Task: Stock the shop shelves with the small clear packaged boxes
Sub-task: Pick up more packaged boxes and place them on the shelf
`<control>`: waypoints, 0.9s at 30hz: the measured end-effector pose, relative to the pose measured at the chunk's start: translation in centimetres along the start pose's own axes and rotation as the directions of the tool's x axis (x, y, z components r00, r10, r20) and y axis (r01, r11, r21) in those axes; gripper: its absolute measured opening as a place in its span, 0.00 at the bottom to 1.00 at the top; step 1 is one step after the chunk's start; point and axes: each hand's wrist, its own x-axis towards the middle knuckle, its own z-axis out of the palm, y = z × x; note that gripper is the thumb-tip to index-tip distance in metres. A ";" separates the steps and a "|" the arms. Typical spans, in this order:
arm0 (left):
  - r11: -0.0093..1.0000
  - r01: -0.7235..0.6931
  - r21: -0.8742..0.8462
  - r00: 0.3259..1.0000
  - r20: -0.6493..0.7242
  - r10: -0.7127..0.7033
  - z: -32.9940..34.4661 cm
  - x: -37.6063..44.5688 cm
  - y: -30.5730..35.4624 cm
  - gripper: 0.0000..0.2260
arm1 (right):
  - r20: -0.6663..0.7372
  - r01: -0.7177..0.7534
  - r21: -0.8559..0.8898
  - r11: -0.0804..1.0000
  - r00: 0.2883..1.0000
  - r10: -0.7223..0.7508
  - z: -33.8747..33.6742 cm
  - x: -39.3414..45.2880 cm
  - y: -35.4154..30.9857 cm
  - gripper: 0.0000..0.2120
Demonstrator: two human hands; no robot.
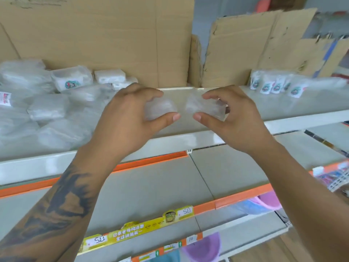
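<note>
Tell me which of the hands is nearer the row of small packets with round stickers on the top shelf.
Right. The right hand grips a clear box just left of the sticker packets; the left hand, gripping another box, is farther left, beyond the right hand.

A: The clear box (pixel 160 108) in the left hand (pixel 130 118) is smeared by motion; its edges melt into the shelf (pixel 245 127) behind.

B: And the one in the right hand (pixel 232 118)?

A: That second box (pixel 205 108) is sharper, but fingers cover its far end.

B: The stickers on the row of packets (pixel 272 86)?

A: Too small and blurred to read, possibly a cartoon figure. The pile of wrapped boxes (pixel 37 110) runs off the left edge.
</note>
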 end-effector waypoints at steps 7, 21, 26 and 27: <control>0.999 0.005 -0.052 1.000 0.020 -0.004 6.9 -1.1 9.7 0.32 | -0.081 -0.016 0.005 1.000 0.997 0.017 -6.8 -5.9 6.9 0.20; 0.997 0.056 -0.060 0.998 0.044 -0.053 19.2 -1.3 27.4 0.31 | -0.193 -0.064 0.153 0.986 0.977 0.094 -20.2 -12.0 21.9 0.19; 0.999 0.031 -0.044 0.998 0.058 -0.028 23.0 1.8 30.5 0.27 | -0.241 -0.076 0.184 0.980 0.963 0.120 -23.1 -11.7 26.8 0.18; 0.999 0.018 -0.046 0.998 0.055 -0.016 23.9 2.7 31.2 0.26 | -0.243 -0.083 0.173 0.981 0.962 0.125 -23.7 -11.6 27.8 0.18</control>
